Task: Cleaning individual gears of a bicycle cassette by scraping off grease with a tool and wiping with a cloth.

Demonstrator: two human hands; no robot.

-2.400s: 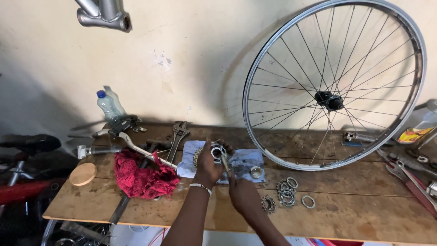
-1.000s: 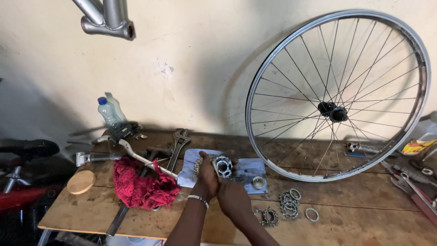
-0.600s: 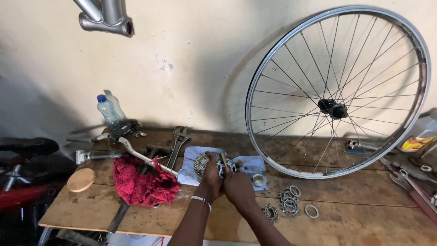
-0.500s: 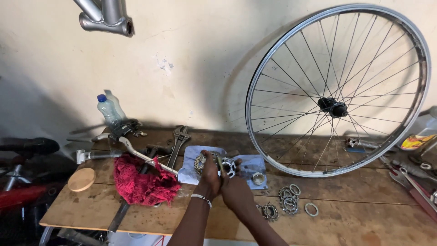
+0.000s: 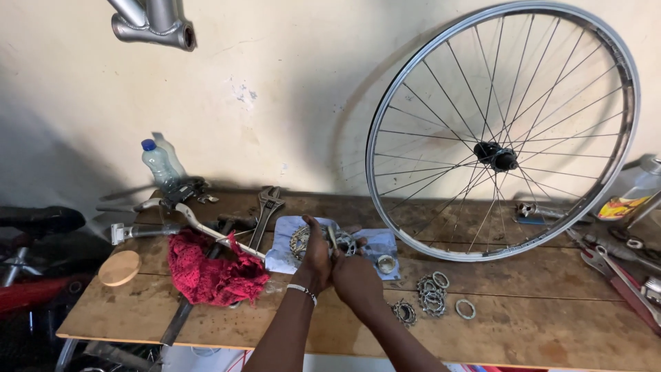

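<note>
At desk (image 5: pixel 523 331) centre, left hand (image 5: pixel 317 258) and right hand (image 5: pixel 354 275) grip toothed metal sprocket stack (image 5: pixel 341 241); loose silver rings (image 5: pixel 432 295) lie unassembled.

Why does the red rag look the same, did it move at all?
No. The red rag lies in the same spot as before, between the round wooden disc and the blue cloth on the workbench.

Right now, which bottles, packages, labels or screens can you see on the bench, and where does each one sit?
Clear plastic bottle with a blue cap: back left of the wooden bench, against the wall, leaning; no label can be made out.
Container with a yellow and red label: far right edge, by the spoked wheel, partly cut off.
No screens or signs in view.
</note>
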